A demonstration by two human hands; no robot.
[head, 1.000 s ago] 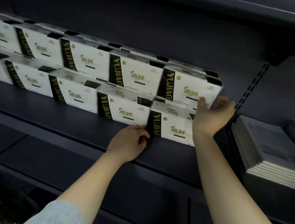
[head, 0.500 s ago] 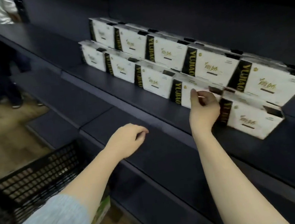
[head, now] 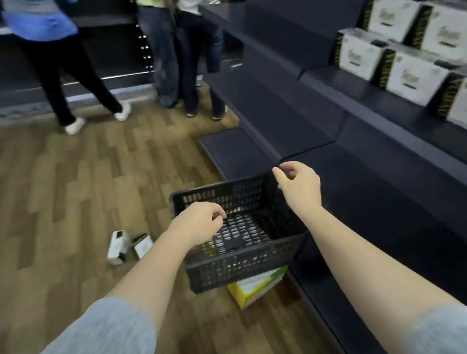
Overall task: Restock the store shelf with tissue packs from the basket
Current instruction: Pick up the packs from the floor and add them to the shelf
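I'm holding my left hand point(head: 199, 220) loosely curled and empty over the black basket point(head: 238, 263) | my right hand point(head: 299, 184) is hanging empty above its far right corner, fingers relaxed | tissue packs point(head: 410, 77) are sitting in two stacked rows on the dark shelf point(head: 366, 104) to my right | two small boxes point(head: 129, 245) are lying on the wood floor point(head: 50, 202) left of the basket.

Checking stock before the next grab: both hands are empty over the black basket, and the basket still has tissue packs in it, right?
Not quite. The head view shows the black basket holding no tissue packs; its mesh floor is bare. Both the left hand and right hand are indeed empty above it.
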